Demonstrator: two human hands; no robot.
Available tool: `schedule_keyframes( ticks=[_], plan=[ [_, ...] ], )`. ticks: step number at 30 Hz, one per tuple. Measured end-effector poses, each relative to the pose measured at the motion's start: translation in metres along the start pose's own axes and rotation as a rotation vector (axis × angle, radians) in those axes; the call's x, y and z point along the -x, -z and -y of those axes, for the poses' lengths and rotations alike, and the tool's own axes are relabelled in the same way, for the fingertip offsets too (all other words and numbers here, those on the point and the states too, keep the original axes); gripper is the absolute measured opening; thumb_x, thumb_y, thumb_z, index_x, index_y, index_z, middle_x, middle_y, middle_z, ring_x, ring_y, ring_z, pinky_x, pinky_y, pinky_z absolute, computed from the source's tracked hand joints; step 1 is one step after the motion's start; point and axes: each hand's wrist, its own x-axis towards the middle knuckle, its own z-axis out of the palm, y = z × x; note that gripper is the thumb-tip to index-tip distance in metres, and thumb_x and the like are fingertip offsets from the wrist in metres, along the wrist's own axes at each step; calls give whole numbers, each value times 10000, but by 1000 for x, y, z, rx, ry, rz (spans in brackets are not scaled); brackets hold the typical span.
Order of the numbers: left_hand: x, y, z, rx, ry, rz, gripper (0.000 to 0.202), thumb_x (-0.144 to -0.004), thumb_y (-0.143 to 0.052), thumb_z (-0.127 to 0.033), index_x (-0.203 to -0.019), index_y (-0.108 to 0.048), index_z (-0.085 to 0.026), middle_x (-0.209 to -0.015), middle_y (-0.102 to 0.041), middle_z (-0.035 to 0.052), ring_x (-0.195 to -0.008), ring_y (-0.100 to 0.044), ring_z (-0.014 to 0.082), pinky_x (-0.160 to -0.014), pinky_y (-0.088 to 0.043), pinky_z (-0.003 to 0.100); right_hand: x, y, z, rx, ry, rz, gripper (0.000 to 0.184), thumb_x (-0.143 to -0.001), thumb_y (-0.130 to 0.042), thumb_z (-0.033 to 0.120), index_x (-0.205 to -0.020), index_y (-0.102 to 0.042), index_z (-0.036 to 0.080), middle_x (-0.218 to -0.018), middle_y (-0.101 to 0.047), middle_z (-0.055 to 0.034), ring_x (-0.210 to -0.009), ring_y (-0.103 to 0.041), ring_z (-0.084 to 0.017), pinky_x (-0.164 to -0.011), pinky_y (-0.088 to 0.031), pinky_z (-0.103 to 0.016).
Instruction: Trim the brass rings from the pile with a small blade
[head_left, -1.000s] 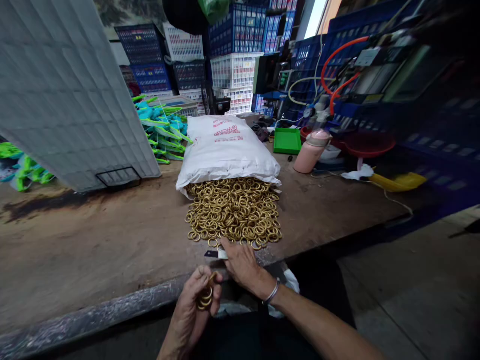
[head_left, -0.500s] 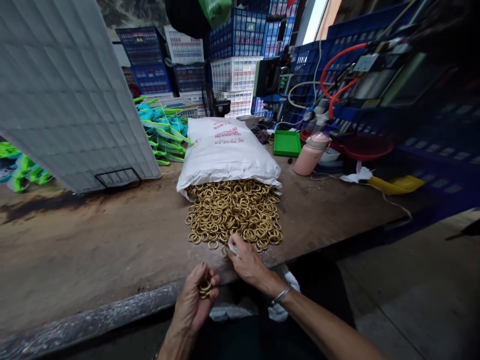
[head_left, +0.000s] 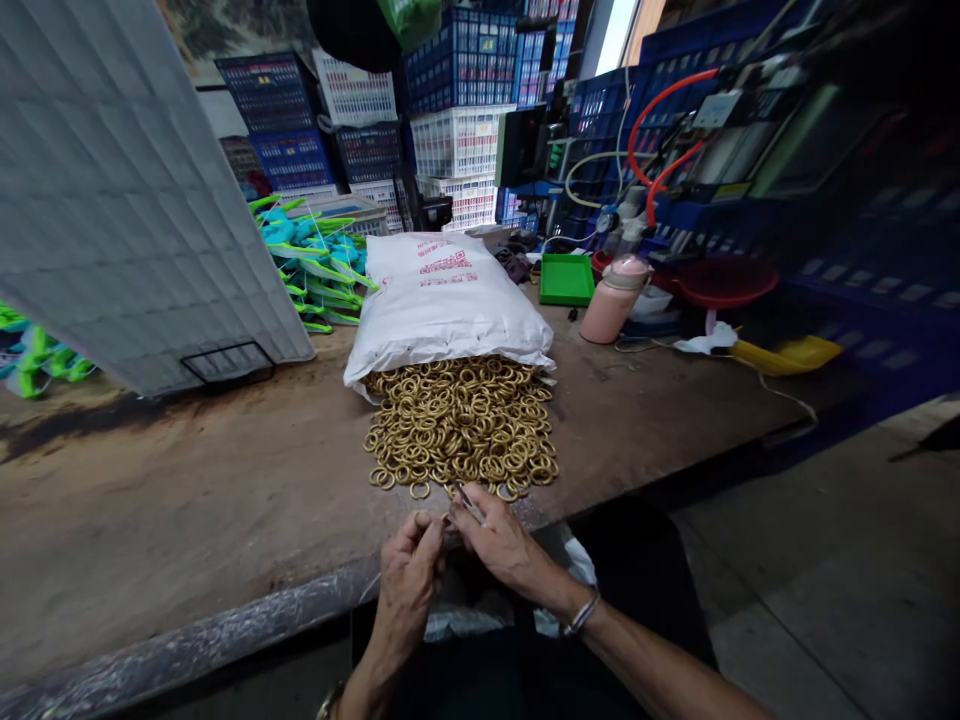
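Observation:
A pile of brass-coloured rings (head_left: 465, 425) spills from the mouth of a white woven sack (head_left: 454, 305) onto the wooden table. At the near edge of the pile, my left hand (head_left: 409, 575) is closed, palm turned away. A single ring (head_left: 444, 518) shows at its thumb and fingertips; whatever lies in the palm is hidden. My right hand (head_left: 499, 545) is closed round a small, thin metal tool (head_left: 469, 506), its dark tip pointing toward the pile. The tool's exact kind is unclear. Both hands are close together, with the ring between them.
A grey ribbed panel (head_left: 165, 200) stands at left, beside turquoise and green items (head_left: 319, 265). A green tray (head_left: 566, 279), a pink bottle (head_left: 611, 302) and a yellow scoop (head_left: 787, 354) lie to the right. Stacked crates (head_left: 457, 140) fill the back.
My left hand has turned over and risen toward my right hand, so the rings seen in its palm are hidden now. My right hand has shifted slightly, still holding the tool.

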Motion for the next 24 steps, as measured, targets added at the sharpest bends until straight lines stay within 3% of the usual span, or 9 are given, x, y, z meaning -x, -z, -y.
schedule_keyframes(
  ticks=[3,6,10,13,24],
  plan=[
    [1,0,0,-61,-65,-22,331,-695,-574,-479,-664,-527,-152,-463,-419,-67,-398,-323,43,-381,-252,151,-1,-1,-1,-124,-106,87,285,-837,-365,356,-622,-428,180,-493,-400,64,-489,-383,-73,-499,-310,-187],
    [1,0,0,-43,-32,19,308,-721,-552,-461,-696,-535,-155,-504,-457,-57,-401,-335,41,-379,-254,150,-4,-2,-3,-161,-153,77,312,-825,-377,352,-576,-431,173,-469,-396,59,-471,-367,-68,-487,-302,-186],
    [0,0,2,47,96,71,314,-714,-542,-485,-780,-515,-178,-546,-470,-62,-375,-347,37,-346,-221,143,-6,-4,-5,-94,-116,22,231,-793,-415,312,-617,-451,167,-530,-432,57,-512,-387,-70,-499,-304,-184],
    [-1,1,3,76,145,95,322,-718,-530,-499,-732,-474,-182,-530,-435,-74,-361,-343,31,-344,-207,137,-6,-5,-5,24,-53,-21,192,-773,-442,288,-625,-462,167,-547,-429,61,-539,-383,-71,-505,-290,-182],
    [6,5,4,186,99,132,290,-739,-537,-459,-719,-480,-175,-557,-428,-63,-398,-335,30,-368,-212,141,-6,-5,3,12,-57,24,228,-821,-361,246,-629,-458,170,-537,-463,47,-527,-428,-79,-536,-329,-190]
  ],
)
